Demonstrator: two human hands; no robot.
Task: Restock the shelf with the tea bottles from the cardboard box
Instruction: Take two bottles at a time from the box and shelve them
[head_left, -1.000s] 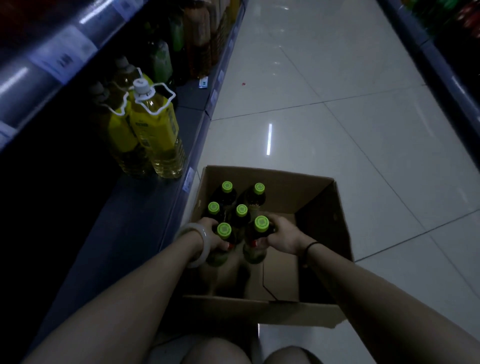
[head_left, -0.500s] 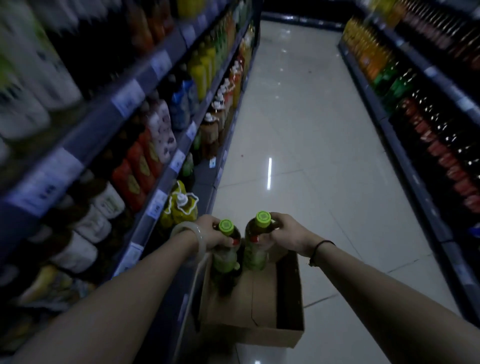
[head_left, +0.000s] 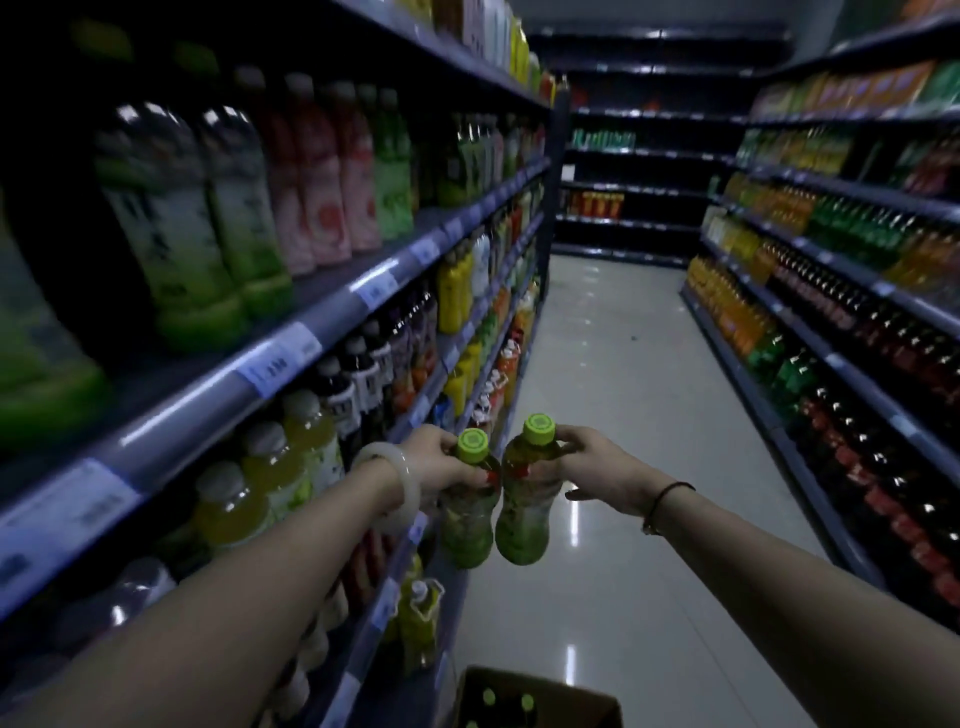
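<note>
Each of my hands holds one tea bottle by the neck, side by side in mid-air over the aisle. My left hand (head_left: 441, 462) grips the left tea bottle (head_left: 467, 519), green-labelled with a lime cap. My right hand (head_left: 587, 462) grips the right tea bottle (head_left: 524, 514), which touches the left one. The cardboard box (head_left: 587, 701) sits on the floor at the bottom edge, with more lime caps showing inside. The shelf (head_left: 291, 338) rises on my left, with green-labelled bottles (head_left: 218, 228) on an upper level.
Stocked drink shelves line both sides of the aisle, the right-hand shelving (head_left: 852, 312) full of orange, green and red bottles. Large yellow bottles (head_left: 421, 623) stand on the bottom left shelf beside the box. The tiled floor (head_left: 623, 389) runs ahead to further shelves.
Both hands have lifted the two bottles out of the box and raised them to chest height. My view has tilted up from the box to the aisle and upper shelves.
</note>
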